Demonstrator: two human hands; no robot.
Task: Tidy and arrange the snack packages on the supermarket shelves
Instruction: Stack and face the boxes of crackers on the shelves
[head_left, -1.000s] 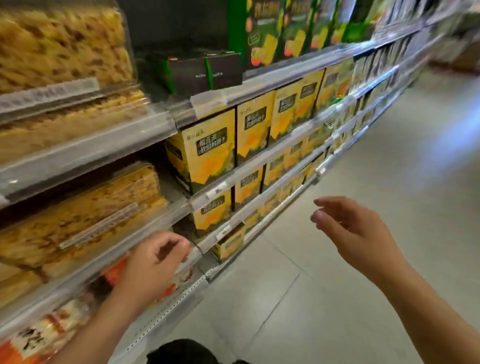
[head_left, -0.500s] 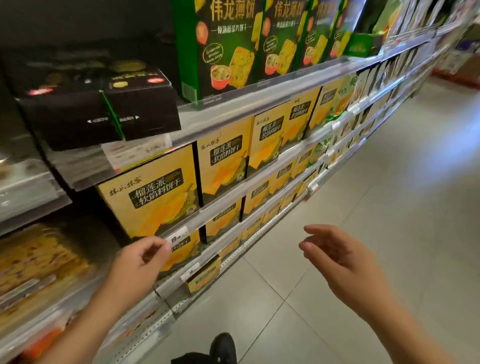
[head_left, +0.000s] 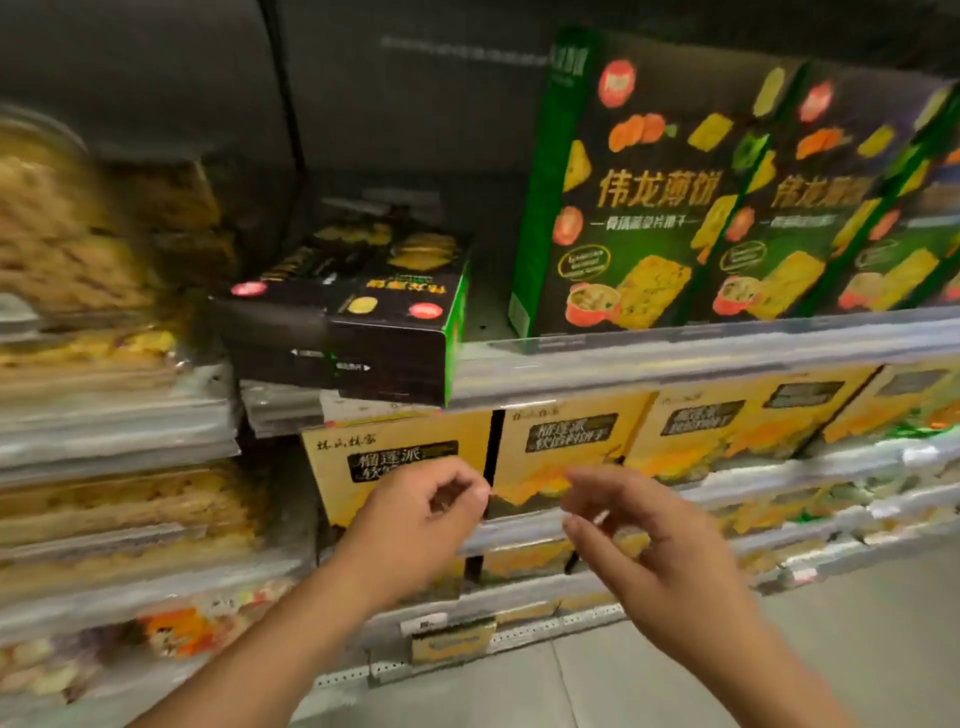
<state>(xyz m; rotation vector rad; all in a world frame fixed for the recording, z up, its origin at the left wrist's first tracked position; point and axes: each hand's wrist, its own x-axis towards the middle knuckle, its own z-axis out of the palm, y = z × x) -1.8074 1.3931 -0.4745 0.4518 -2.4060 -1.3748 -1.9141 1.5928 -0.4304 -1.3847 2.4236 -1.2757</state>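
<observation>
Left hand (head_left: 415, 525) hides yellow box (head_left: 395, 467) lower front; shelves blurred.

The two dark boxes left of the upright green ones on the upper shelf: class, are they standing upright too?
No: the two dark boxes lie flat, side by side, beside the upright green boxes.

Dim, motion-blurred; left edge perhaps worst.
</observation>
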